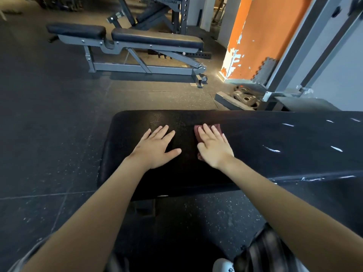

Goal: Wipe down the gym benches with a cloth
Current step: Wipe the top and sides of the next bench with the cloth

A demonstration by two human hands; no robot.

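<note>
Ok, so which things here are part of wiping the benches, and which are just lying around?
Part of the job: near bench; maroon cloth under the flat right hand; left hand resting on that bench; second bench beyond.
Just lying about: weight plates; grey jigsaw mat piece leaning on the orange pillar.

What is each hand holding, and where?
Nothing gripped. The right hand presses flat on the cloth, covering its middle; the left hand rests bare on the bench.

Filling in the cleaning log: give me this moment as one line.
step: wiping | right hand: pressing cloth flat on near bench | left hand: flat on near bench
</note>
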